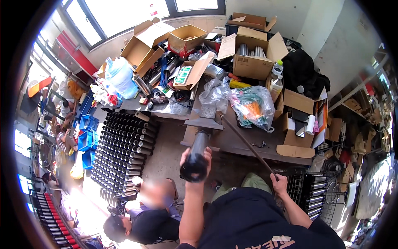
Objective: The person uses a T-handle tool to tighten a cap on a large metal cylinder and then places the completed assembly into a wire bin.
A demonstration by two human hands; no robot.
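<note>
My left hand [208, 159] is wrapped round a dark, glossy metal tube [197, 154], just in front of the bench edge. The tube's near end tilts toward me, and its far end meets a grey metal vise [204, 123]; whether the jaws clamp it I cannot tell. In my right hand [279, 184], at the lower right, is the near end of a long thin metal rod [251, 148]. This rod slants away over the bench, its far tip beside the vise.
Plastic bags [253, 108], a carton of metal tubes [251, 56] and a water jug [120, 76] crowd the bench [248, 155]. Stacked black tubes [122, 145] stand at left, blue crates [88, 141] beyond. A person [153, 222] sits close at lower left. A wire basket [329, 191] holds tubes at right.
</note>
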